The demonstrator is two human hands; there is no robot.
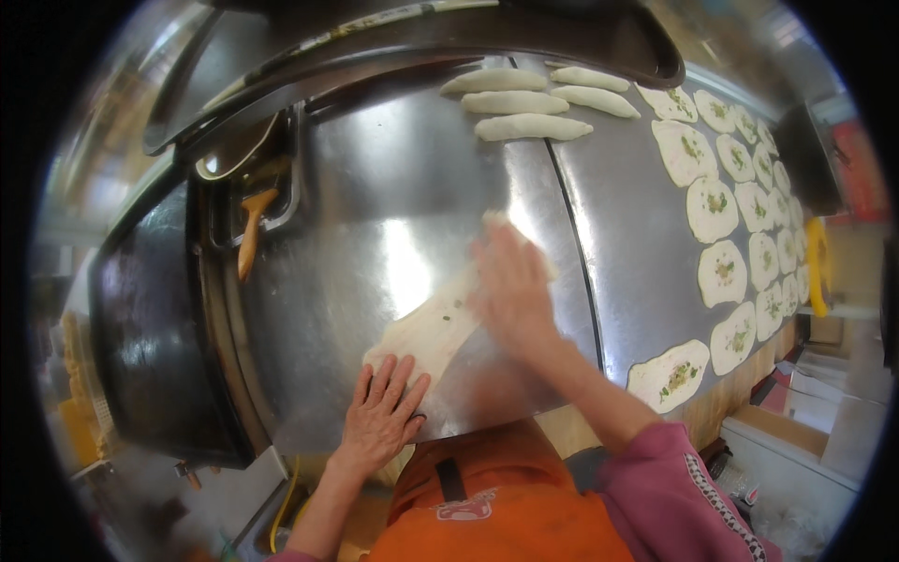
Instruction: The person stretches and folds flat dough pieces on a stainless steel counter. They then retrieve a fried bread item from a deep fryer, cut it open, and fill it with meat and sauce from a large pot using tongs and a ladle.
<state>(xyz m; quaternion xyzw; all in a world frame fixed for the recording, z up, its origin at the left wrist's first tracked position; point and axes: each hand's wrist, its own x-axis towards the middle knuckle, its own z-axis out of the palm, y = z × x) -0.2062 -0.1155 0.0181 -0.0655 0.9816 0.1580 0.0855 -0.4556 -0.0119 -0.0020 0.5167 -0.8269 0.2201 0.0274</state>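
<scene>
A long flattened strip of dough (428, 323) lies slantwise on the steel worktop (344, 260), with a few small green bits on it. My left hand (390, 397) rests with spread fingers on its near end. Over the far end is my right hand (513, 288), blurred, its palm on the dough and hiding part of it. Neither hand grasps the dough. Several rolled dough logs (534, 126) lie at the back. On the right, several flat dough pieces (716, 204) are laid out in rows, each topped with a chopped green filling.
At the left, a wooden-handled brush (254, 232) leans in a dark metal container (281, 175) beside a black griddle-like surface (144, 316). A large dark tray (562, 42) overhangs the back. A seam (572, 211) runs across the worktop. Something yellow and curved (816, 267) stands beyond the right edge.
</scene>
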